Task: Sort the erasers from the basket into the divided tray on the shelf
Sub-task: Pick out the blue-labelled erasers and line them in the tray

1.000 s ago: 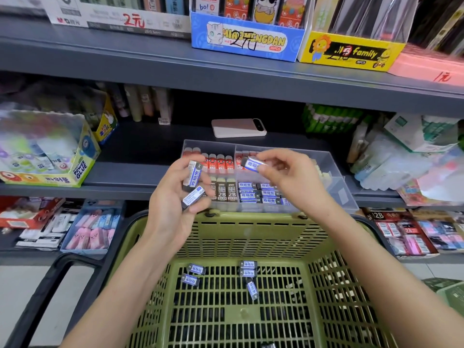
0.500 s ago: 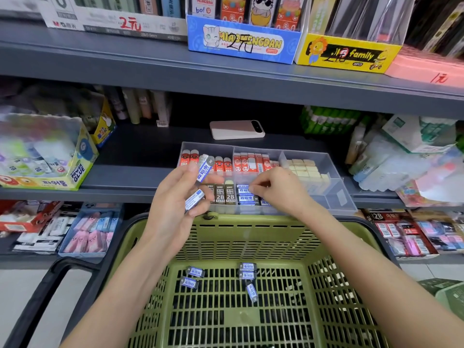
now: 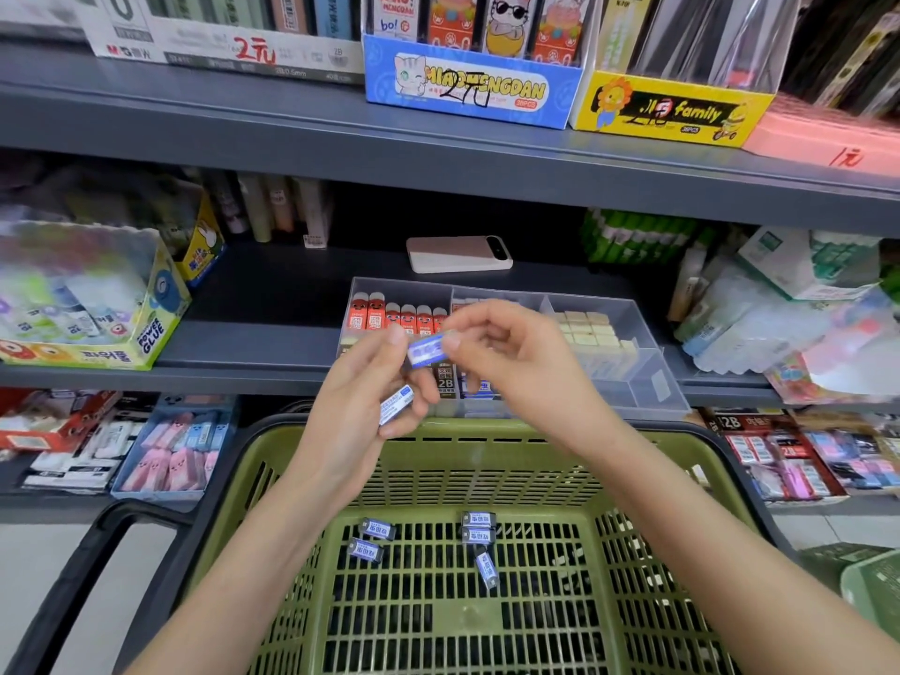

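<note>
Thumb and forefinger of the right hand [image 3: 516,367] pinch a blue-and-white eraser [image 3: 427,350] by one end, holding it in front of the divided tray [image 3: 647,382], over the tray's middle section. The left hand [image 3: 363,406] touches the other end of that eraser with a raised fingertip, while its thumb and lower fingers clamp a second eraser [image 3: 395,404] of the same kind, tilted, nearer the tray's front left corner. Red-sleeved erasers [image 3: 389,316] stand in a row in the tray's back left compartment, and cream blocks [image 3: 589,328] fill its back right one. Dark 2B erasers [image 3: 445,382] and a few blue-and-white ones show between the two hands at the tray's front; the hands hide the rest of those compartments. Just in front of the tray and lower down sits the green basket [image 3: 535,433], its far rim close to the tray's front wall. Five loose erasers [image 3: 478,518] lie on the basket floor, two towards the tray's left side and three under its middle. Behind the tray, a pale phone-like slab [image 3: 458,254] lies flat on the same shelf.
</note>
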